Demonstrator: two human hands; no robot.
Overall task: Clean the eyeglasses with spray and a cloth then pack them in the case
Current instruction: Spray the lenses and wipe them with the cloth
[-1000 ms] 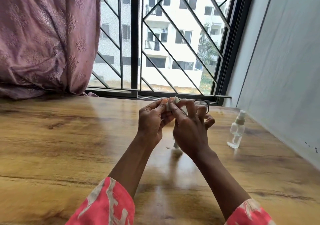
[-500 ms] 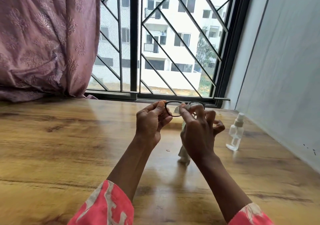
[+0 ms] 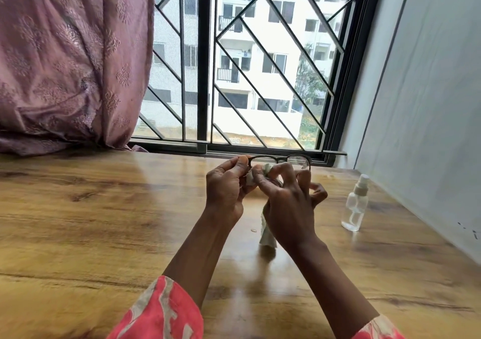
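left hand (image 3: 226, 187): pinches the glasses (image 3: 279, 159) at their left end, steadying them above the table (image 3: 104, 221)
right hand (image 3: 286, 203): fingers curled, pressing the cloth (image 3: 266, 168) on the left lens; loose end hangs for slack
spray bottle (image 3: 355, 205): upright, parked near right hand, likely for re-spraying
case: not visible
step: wiping, packing not begun

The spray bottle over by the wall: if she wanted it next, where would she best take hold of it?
Probably round the clear body of the spray bottle, below its cap, reaching from its left with the right hand. It stands upright, apart from other things, with the wall close on its right.
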